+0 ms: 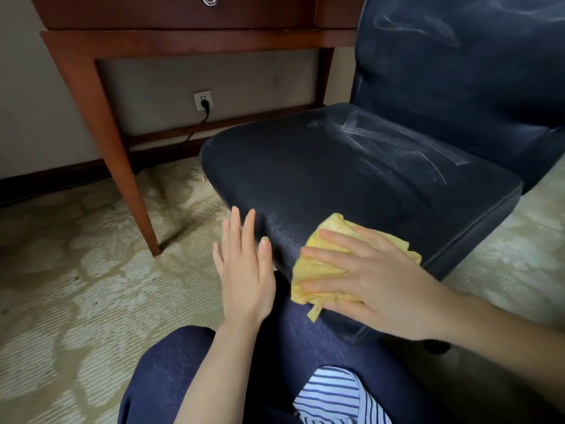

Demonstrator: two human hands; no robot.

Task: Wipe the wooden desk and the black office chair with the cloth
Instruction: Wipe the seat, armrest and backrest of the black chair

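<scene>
**Wiping the chair seat's front edge, dusty streaks yet to reach**

Nearest the camera, the person's knees in dark blue trousers (189,362) and a striped shirt hem (333,396) fill the bottom of the view. Just above them, the right hand (367,286) lies flat with fingers spread, pressing a crumpled yellow cloth (324,270) onto the near front edge of the black padded leather office chair (336,166). The left hand (244,270) is open with straight fingers close together; its fingertips lie at the seat's left front corner, though whether they touch it cannot be told.

By the look of things, the chair step is in hand. Pale dust streaks show on the rear right of the seat (394,148) and on the backrest (428,29), so the next move likely calls for sweeping the cloth away from the body toward those marks, keeping the palm flat.

Behind the chair stands the reddish-brown wooden counter (183,41); its top is out of view, so whether it is wiped cannot be told. Its one container, a drawer with a metal ring pull (209,0), is closed, contents hidden. A white wall socket (202,101) holds a black plug.
</scene>
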